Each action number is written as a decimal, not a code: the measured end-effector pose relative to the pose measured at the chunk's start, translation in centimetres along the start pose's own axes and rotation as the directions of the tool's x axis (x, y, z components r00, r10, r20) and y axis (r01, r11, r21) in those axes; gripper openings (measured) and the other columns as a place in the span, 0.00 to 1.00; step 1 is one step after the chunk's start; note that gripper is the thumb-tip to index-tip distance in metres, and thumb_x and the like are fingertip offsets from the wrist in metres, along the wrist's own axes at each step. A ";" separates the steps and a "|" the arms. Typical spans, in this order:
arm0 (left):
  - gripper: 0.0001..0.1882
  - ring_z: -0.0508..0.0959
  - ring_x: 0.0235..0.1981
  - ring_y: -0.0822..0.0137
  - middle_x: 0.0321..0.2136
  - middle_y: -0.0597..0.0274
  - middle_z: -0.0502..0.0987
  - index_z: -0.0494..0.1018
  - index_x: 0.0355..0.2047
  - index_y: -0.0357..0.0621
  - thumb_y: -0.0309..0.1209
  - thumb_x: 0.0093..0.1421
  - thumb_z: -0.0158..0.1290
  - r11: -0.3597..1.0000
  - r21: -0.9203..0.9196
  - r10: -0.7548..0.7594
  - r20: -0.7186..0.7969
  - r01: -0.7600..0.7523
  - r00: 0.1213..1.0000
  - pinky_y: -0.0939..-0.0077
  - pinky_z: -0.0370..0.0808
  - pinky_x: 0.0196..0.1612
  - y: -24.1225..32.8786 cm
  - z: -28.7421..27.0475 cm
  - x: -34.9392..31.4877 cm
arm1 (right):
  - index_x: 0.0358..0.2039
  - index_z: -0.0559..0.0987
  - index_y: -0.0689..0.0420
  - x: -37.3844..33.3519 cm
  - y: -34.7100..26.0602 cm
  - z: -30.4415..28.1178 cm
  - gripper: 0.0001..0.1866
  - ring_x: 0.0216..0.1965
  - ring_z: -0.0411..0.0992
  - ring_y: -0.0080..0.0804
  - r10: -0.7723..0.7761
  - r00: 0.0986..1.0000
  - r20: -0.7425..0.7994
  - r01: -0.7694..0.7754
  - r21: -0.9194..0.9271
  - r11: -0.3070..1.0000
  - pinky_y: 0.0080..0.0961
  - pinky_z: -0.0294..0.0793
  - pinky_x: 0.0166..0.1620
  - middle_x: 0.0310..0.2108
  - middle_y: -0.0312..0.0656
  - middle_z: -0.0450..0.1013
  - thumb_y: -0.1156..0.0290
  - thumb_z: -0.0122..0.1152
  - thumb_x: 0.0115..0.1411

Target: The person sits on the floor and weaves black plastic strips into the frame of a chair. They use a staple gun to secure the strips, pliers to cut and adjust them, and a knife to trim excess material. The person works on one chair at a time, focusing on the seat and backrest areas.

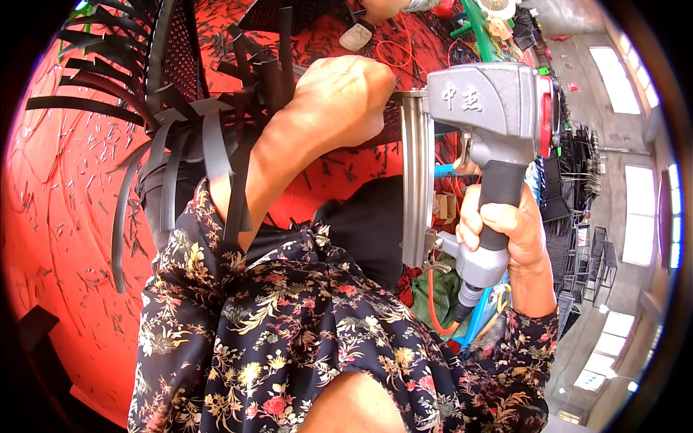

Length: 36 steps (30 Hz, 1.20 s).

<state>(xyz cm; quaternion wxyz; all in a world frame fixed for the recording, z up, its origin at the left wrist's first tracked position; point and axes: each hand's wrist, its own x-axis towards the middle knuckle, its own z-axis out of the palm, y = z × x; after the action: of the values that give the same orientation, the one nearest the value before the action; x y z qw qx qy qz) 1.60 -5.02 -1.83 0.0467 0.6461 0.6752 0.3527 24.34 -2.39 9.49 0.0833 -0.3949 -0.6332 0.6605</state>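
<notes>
My right hand [509,227] is wrapped around the black grip of a grey pneumatic staple gun [480,101]. The gun's silver magazine [416,187] stands upright to the left of the grip, and an orange air hose [438,317] curves from its base. Close to the magazine's top end, my left hand [346,94] is closed in a fist; what its fingers hold is hidden. Black flat strips [216,144] hang over my left forearm from a dark perforated frame [180,54]. More strips stick out at the frame's left side, and part of the frame passes behind my left hand.
Strip scraps litter the red floor [72,180]. At the top, another person's hand [382,9] is near a grey-ended tool [356,36]. A green post [480,29] and a fan [498,7] stand at upper right. Black racks [577,252] line the right side.
</notes>
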 end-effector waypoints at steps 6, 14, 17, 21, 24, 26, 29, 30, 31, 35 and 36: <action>0.17 0.77 0.36 0.48 0.29 0.49 0.77 0.78 0.36 0.42 0.24 0.42 0.55 0.999 0.005 -0.032 0.018 0.032 0.999 0.58 0.73 0.40 -0.4 0.3 0.4 | 0.24 0.72 0.61 0.7 0.4 -0.1 0.07 0.19 0.71 0.27 0.000 1.000 0.017 0.000 -0.019 1.000 0.24 0.70 0.26 0.18 0.39 0.70 0.70 0.57 0.50; 0.18 0.77 0.36 0.51 0.29 0.49 0.77 0.77 0.37 0.43 0.27 0.42 0.56 0.996 -0.021 -0.088 0.093 0.090 0.992 0.61 0.73 0.40 -1.4 0.0 0.7 | 0.24 0.72 0.65 -0.2 1.9 -0.6 0.10 0.18 0.69 0.29 -0.209 0.970 -0.122 0.220 0.078 0.972 0.23 0.70 0.26 0.17 0.43 0.69 0.70 0.57 0.49; 0.17 0.78 0.35 0.52 0.29 0.51 0.77 0.77 0.37 0.43 0.29 0.43 0.57 0.997 -0.041 -0.067 0.053 0.069 0.996 0.62 0.73 0.40 -2.9 0.6 0.6 | 0.29 0.71 0.67 -1.3 3.1 -3.6 0.13 0.19 0.69 0.28 -0.274 0.923 -0.269 0.297 0.049 0.954 0.24 0.71 0.26 0.19 0.42 0.69 0.67 0.56 0.53; 0.18 0.78 0.29 0.59 0.27 0.53 0.78 0.76 0.36 0.39 0.35 0.46 0.59 0.995 -0.095 -0.013 0.098 0.022 0.995 0.67 0.73 0.34 -5.0 0.2 1.3 | 0.39 0.67 0.63 -2.1 5.5 -10.0 0.13 0.20 0.69 0.26 -0.240 0.842 -0.483 0.278 0.008 0.960 0.23 0.71 0.25 0.21 0.39 0.69 0.72 0.55 0.55; 0.15 0.72 0.21 0.70 0.21 0.59 0.74 0.76 0.35 0.36 0.36 0.55 0.53 0.976 -0.108 0.195 0.036 -0.190 0.980 0.74 0.68 0.27 -5.7 -1.1 2.2 | 0.45 0.63 0.61 -3.2 8.4 -16.2 0.19 0.20 0.69 0.26 -0.267 0.744 -0.613 0.164 -0.220 0.962 0.23 0.71 0.24 0.23 0.40 0.69 0.77 0.55 0.52; 0.14 0.73 0.22 0.72 0.21 0.58 0.75 0.75 0.36 0.37 0.34 0.55 0.54 0.979 -0.206 0.014 0.033 -0.007 0.999 0.76 0.69 0.28 -6.5 -1.6 2.9 | 0.49 0.60 0.62 -2.9 10.6 -19.7 0.26 0.17 0.68 0.26 -0.226 0.561 -0.796 -0.095 -0.333 0.938 0.25 0.70 0.20 0.21 0.40 0.69 0.78 0.56 0.48; 0.17 0.65 0.22 0.80 0.19 0.68 0.70 0.71 0.42 0.32 0.32 0.55 0.54 0.947 -0.285 -0.114 0.126 0.146 0.985 0.83 0.62 0.26 -7.1 -2.8 3.9 | 0.58 0.57 0.65 -3.1 14.1 -25.0 0.40 0.32 0.76 0.38 -0.157 0.381 -0.911 -0.647 -0.384 0.659 0.32 0.75 0.37 0.34 0.52 0.74 0.66 0.62 0.45; 0.19 0.64 0.22 0.80 0.20 0.71 0.69 0.69 0.44 0.32 0.30 0.55 0.54 0.927 -0.308 -0.167 0.177 0.216 0.970 0.84 0.61 0.27 -7.1 -3.3 4.3 | 0.58 0.57 0.65 -3.6 14.5 -25.8 0.40 0.39 0.74 0.42 -0.118 0.354 -0.928 -0.711 -0.349 0.611 0.34 0.73 0.42 0.38 0.54 0.73 0.66 0.61 0.46; 0.19 0.64 0.23 0.80 0.21 0.72 0.68 0.69 0.46 0.32 0.29 0.55 0.53 0.931 -0.272 -0.184 0.223 0.242 0.957 0.85 0.60 0.27 -6.8 -3.9 4.7 | 0.58 0.57 0.64 -3.8 15.4 -26.9 0.40 0.45 0.73 0.46 -0.073 0.336 -0.939 -0.762 -0.317 0.565 0.36 0.71 0.48 0.42 0.57 0.73 0.66 0.60 0.46; 0.22 0.67 0.28 0.80 0.27 0.70 0.71 0.65 0.51 0.32 0.25 0.56 0.51 0.849 -0.413 -0.236 0.262 0.330 0.936 0.87 0.64 0.34 -9.4 -6.5 2.3 | 0.56 0.58 0.66 -3.2 16.2 -27.6 0.36 0.50 0.70 0.48 0.069 0.300 -0.952 -0.859 -0.238 0.453 0.37 0.67 0.52 0.47 0.59 0.70 0.66 0.59 0.49; 0.23 0.68 0.29 0.80 0.28 0.70 0.71 0.64 0.52 0.32 0.25 0.56 0.51 0.830 -0.440 -0.229 0.292 0.343 0.929 0.87 0.65 0.36 -9.2 -6.7 2.7 | 0.55 0.59 0.67 -3.9 16.5 -28.0 0.34 0.50 0.70 0.48 0.057 0.263 -0.963 -0.878 -0.214 0.429 0.36 0.68 0.52 0.47 0.59 0.70 0.67 0.58 0.50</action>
<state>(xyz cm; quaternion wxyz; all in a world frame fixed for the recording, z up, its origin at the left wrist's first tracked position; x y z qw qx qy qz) -10.04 -4.59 -0.76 0.3360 0.5405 0.6450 0.4230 50.98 13.79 -0.55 -0.0149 -0.8510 -0.5246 0.0213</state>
